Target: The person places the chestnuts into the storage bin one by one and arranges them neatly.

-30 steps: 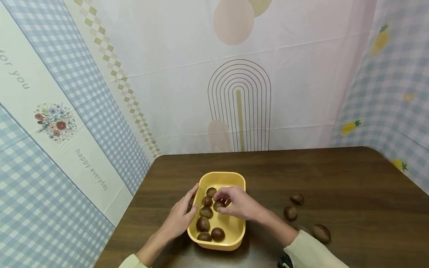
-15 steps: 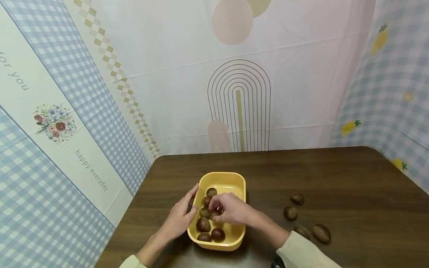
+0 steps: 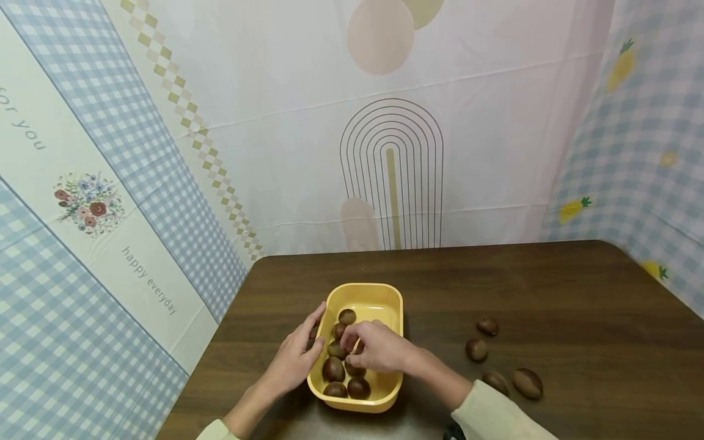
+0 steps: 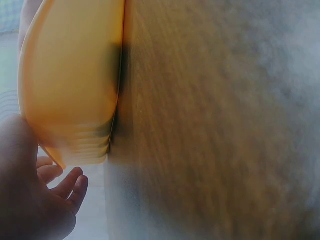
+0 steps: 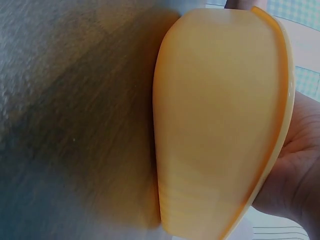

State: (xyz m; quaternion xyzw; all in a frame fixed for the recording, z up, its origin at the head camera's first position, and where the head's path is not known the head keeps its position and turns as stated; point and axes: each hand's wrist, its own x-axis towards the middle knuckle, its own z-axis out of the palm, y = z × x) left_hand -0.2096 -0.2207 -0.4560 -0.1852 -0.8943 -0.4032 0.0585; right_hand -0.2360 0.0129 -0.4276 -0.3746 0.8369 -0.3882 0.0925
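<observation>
On the dark table stands a yellow plastic container (image 3: 379,385), its left side lined with several brown chestnuts (image 3: 333,369). My left hand (image 3: 293,360) rests against its left wall, thumb and forefinger at the rim and fingers loosely extended; the left wrist view shows the fingers (image 4: 77,187) beside the outer wall. Inside the container, my right hand (image 3: 382,347) has its fingers curled down onto a chestnut (image 3: 354,369) under the thumb. Its fingertips and part of that row are hidden behind the hand. From the right wrist, the container's outer wall (image 5: 215,120) covers the hold.
To the right of the container lie several loose chestnuts (image 3: 476,349), one of them partly hidden by the right sleeve (image 3: 497,415). The wooden table (image 3: 577,305) has a printed cloth (image 3: 297,153) hanging behind it and checked cloth (image 3: 126,122) at the left.
My right hand has moved a little toward me and left inside the container, bringing a chestnut down beside the left row. My left hand and the container have stayed in place.
</observation>
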